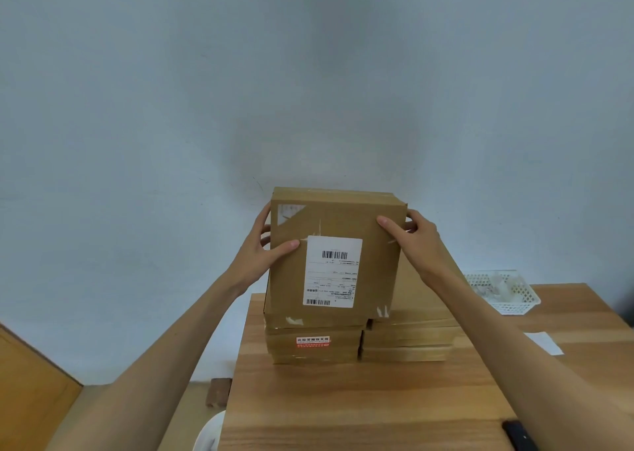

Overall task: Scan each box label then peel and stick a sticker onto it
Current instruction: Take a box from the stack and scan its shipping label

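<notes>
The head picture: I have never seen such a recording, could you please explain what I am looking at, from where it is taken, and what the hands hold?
There is no machine here. A person wears a wide-angle camera on the head, so you look forward and down along their two bare arms.

The left hand and the right hand grip the sides of a brown cardboard box, tilted so that its white barcode shipping label faces the camera.

Below it, on the light wooden table, stand two stacks of similar flat cardboard boxes; one bears a red sticker. To the right are a white plastic basket, a white paper strip, and a black object at the edge, too cut off to identify.
</notes>
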